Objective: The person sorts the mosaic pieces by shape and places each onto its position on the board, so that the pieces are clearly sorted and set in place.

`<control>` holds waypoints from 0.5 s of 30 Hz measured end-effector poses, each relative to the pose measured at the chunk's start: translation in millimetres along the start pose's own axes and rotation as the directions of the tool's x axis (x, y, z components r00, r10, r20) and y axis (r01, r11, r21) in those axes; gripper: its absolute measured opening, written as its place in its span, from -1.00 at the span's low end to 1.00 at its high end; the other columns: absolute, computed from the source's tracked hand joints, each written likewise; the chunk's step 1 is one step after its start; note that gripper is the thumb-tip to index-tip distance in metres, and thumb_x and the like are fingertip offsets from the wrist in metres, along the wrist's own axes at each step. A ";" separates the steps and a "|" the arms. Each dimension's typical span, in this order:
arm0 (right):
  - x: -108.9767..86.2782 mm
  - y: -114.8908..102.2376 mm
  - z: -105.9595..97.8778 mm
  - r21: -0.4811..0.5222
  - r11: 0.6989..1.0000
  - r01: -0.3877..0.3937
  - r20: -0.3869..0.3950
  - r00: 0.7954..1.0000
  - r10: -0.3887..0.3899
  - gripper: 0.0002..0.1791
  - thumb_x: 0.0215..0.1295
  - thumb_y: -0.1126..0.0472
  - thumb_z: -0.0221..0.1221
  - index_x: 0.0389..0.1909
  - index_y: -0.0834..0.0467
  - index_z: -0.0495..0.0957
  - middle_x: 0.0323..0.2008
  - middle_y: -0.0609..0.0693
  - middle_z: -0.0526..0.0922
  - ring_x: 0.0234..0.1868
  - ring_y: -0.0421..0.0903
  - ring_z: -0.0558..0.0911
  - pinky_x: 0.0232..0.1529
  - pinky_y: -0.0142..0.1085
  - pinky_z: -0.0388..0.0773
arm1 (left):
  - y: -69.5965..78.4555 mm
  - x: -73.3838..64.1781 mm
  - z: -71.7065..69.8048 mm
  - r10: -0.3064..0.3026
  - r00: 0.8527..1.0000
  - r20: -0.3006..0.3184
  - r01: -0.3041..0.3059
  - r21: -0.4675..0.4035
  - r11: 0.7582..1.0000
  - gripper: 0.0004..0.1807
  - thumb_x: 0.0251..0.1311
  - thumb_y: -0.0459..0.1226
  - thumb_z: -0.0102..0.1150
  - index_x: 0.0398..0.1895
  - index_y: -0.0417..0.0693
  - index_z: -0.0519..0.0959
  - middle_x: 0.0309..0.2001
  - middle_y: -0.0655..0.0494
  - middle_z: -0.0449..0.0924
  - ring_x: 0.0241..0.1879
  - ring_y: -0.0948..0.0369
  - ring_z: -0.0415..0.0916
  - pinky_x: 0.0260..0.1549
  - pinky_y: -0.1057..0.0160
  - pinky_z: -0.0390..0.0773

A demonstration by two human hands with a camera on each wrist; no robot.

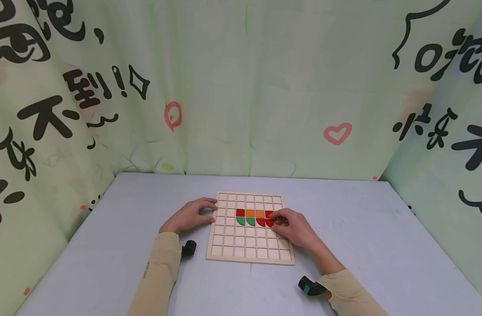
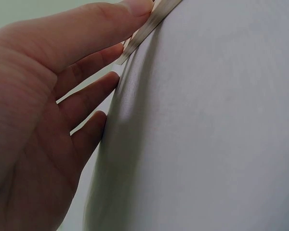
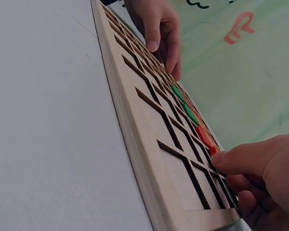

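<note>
A wooden grid board [image 1: 250, 262] lies flat on the table. One row of its cells holds a red square [image 1: 240, 213], two orange squares [image 1: 254, 213] and, by the right fingertips, a red piece [image 1: 268, 213]. Below them are two green quarter-circle tiles [image 1: 246, 221] and a red quarter-circle tile [image 1: 260, 222]. My right hand [image 1: 294, 227] pinches another red quarter-circle tile [image 3: 213, 150] at its cell, thumb against the near side. My left hand [image 1: 191, 214] rests at the board's left edge, fingers loosely spread and thumb on the rim [image 2: 156, 24].
The white table [image 1: 126, 263] extends around the board on all sides. A pale green curtain [image 1: 248, 87] with black lettering stands behind and along both sides. Black wrist devices sit beside the left sleeve [image 1: 188, 249] and right sleeve [image 1: 312, 287].
</note>
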State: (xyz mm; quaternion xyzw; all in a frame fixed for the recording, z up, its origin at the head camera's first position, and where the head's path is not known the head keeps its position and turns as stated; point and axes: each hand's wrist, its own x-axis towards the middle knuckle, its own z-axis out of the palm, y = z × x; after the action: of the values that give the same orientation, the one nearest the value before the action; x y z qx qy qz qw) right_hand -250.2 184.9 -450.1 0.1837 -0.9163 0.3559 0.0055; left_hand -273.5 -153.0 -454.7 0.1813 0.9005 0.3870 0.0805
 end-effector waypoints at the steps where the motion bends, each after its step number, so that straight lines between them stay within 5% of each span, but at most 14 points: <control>1: -0.1 -0.3 -0.1 0.000 1.000 0.001 0.000 1.000 -0.001 -0.74 0.17 0.36 0.31 -0.09 0.20 0.65 -0.23 -0.05 0.63 -0.27 -0.14 0.50 -0.25 -0.32 0.50 | -0.2 0.0 0.0 0.000 1.000 0.000 0.000 -0.003 1.000 -0.62 0.16 -0.25 0.37 0.06 -0.09 0.62 0.33 0.12 0.40 0.40 0.03 0.19 0.37 0.04 0.23; 15: 2.2 2.2 0.7 -0.014 0.999 -0.032 0.007 0.999 0.032 -0.76 0.22 0.33 0.30 -0.08 0.19 0.64 -0.22 -0.04 0.61 -0.26 -0.14 0.49 -0.24 -0.31 0.51 | -0.8 1.7 1.8 -0.008 1.000 -0.002 0.008 0.011 1.000 -0.63 0.15 -0.27 0.37 0.05 -0.08 0.62 0.33 0.11 0.40 0.40 0.04 0.20 0.37 0.05 0.23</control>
State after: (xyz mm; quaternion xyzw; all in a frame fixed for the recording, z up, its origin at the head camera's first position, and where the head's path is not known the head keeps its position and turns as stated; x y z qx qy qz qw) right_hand -252.9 185.2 -451.7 0.1705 -0.9214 0.3491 -0.0023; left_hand -274.8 -151.6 -456.6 0.1776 0.9034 0.3820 0.0803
